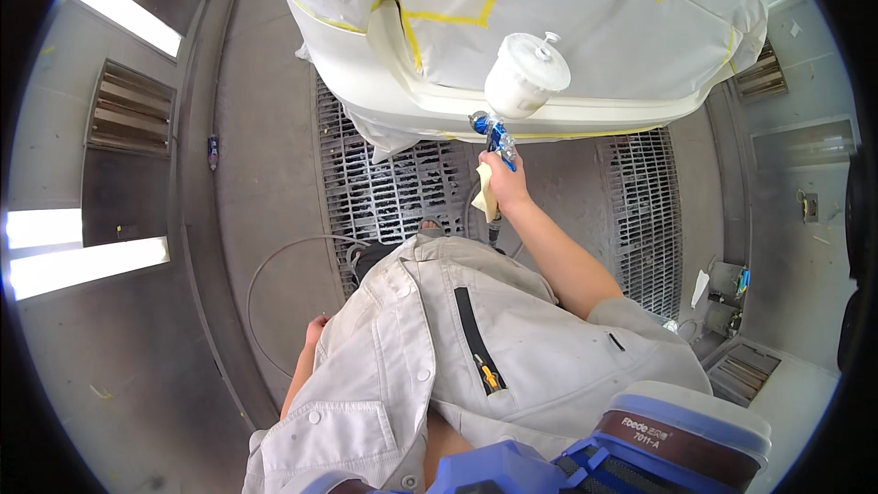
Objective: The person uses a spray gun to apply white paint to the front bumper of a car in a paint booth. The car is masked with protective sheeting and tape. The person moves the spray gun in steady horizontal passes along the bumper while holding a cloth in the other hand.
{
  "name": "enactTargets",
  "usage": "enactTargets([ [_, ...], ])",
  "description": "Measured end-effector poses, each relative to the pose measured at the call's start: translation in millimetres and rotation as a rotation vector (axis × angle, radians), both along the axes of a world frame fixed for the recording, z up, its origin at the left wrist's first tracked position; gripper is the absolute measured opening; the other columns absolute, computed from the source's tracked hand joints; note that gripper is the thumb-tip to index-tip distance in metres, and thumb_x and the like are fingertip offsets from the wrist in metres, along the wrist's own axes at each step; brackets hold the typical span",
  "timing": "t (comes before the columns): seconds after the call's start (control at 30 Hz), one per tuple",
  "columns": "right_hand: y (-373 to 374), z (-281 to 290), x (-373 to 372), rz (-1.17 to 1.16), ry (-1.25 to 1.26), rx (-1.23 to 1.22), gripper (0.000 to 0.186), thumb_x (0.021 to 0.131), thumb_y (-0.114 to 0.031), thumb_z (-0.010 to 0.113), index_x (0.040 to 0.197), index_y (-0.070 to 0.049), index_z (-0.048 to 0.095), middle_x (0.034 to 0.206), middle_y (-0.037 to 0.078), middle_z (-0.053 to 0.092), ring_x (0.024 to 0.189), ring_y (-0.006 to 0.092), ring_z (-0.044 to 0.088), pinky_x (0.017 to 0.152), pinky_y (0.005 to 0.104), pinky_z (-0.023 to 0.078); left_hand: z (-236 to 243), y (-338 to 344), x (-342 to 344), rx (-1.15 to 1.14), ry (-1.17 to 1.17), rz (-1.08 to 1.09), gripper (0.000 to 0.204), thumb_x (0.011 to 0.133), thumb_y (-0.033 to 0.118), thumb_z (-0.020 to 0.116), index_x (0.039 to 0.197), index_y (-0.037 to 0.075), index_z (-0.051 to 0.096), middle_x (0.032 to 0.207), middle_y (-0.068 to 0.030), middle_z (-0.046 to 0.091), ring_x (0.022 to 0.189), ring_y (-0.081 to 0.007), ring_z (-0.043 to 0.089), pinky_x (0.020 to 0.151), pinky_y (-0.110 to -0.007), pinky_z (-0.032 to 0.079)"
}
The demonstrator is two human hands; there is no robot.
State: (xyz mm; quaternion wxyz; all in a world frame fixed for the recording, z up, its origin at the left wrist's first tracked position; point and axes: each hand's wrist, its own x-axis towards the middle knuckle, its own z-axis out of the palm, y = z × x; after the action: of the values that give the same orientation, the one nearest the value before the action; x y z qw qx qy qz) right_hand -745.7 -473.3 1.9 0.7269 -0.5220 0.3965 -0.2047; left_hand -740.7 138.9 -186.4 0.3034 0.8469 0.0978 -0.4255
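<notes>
My right hand (pixel 506 185) is wrapped round the grip of a blue and silver paint spray gun (pixel 497 133). A white lidded paint cup (pixel 526 75) sits on top of the gun, tilted a little to the right. A pale yellow piece of cloth or paper (pixel 483 194) hangs at the same hand. The gun is held over the edge of a white car bumper (pixel 402 96), whether touching I cannot tell. My left hand (pixel 316 329) hangs low beside my jacket, its fingers mostly hidden.
White masking sheet (pixel 604 18) with yellow tape covers the car above the bumper. Floor gratings (pixel 389 178) lie under it, and an air hose (pixel 261 279) curls across the floor at left. Vented walls (pixel 133 108) stand on both sides. A blue respirator (pixel 503 468) shows at the lower edge.
</notes>
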Motion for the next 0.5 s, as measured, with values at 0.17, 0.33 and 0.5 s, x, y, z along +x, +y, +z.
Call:
enactTargets([
  [0.17, 1.0, -2.7, 1.0, -0.027, -0.029, -0.005, 0.012, 0.087, -0.016, 0.067, 0.092, -0.008, 0.061, 0.081, 0.0, 0.061, 0.074, 0.0111, 0.057, 0.067, 0.0285, 0.044, -21.4, 25.3, 13.9, 0.048, 0.002, -0.048, 0.029, 0.09, 0.024, 0.066, 0.107, 0.001, 0.072, 0.098, -0.0099, 0.074, 0.092, -0.0206, 0.067, 0.084, -0.035, 0.051],
  [0.33, 8.5, 5.6, -2.1, -0.052, -0.04, -0.03, 0.012, 0.087, -0.016, 0.067, 0.093, -0.008, 0.061, 0.082, 0.0, 0.062, 0.075, 0.0107, 0.057, 0.068, 0.028, 0.044, -19.6, 25.9, 44.1, 0.042, 0.015, -0.064, 0.031, 0.091, 0.024, 0.063, 0.11, 0.0, 0.072, 0.102, -0.0121, 0.074, 0.095, -0.0204, 0.066, 0.086, -0.036, 0.05],
  [0.5, 20.6, 15.7, -5.2, -0.112, -0.05, -0.032, 0.011, 0.088, -0.015, 0.067, 0.093, -0.007, 0.062, 0.084, 0.0, 0.064, 0.076, 0.0107, 0.058, 0.069, 0.0279, 0.045, -35.1, 28.8, 84.1, 0.047, 0.057, -0.144, 0.032, 0.091, 0.024, 0.063, 0.109, 0.0, 0.072, 0.102, -0.0146, 0.074, 0.095, -0.019, 0.066, 0.085, -0.036, 0.051],
])
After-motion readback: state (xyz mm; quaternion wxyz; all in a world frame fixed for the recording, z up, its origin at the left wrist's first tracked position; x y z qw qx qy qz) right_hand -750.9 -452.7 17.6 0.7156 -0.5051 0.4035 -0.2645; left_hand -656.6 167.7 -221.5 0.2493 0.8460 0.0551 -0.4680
